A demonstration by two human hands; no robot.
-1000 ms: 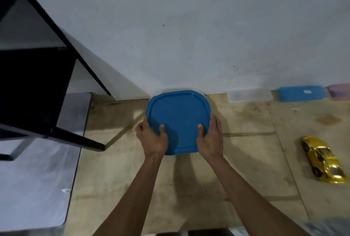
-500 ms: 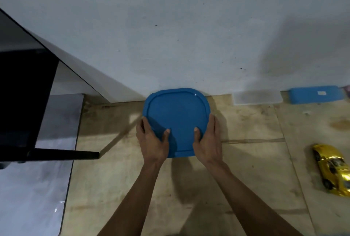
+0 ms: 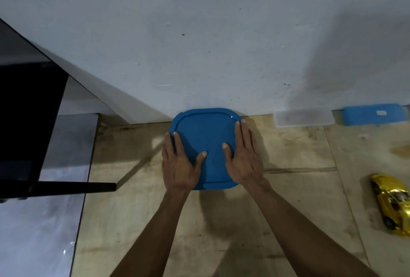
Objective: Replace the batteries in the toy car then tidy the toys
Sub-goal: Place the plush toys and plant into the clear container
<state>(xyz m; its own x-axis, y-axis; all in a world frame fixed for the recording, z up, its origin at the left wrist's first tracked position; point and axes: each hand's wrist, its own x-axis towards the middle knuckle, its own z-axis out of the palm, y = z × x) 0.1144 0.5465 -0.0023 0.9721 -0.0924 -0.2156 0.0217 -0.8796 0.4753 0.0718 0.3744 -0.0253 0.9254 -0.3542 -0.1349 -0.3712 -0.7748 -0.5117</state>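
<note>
One head-worn wide-angle view looks forward and steeply down at the wooden floor [image 3: 221,232] – close above both forearms. It faces the white wall [image 3: 199,32], which fills the upper half; edges bend visibly.

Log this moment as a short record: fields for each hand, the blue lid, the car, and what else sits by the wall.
left hand: flat on blue lid, fingers straight
right hand: flat on blue lid, fingers straight
blue lid: on floor, far edge at the wall
yellow toy car: on floor to the right, untouched
by wall: clear lid, blue box
left side: black furniture
</note>
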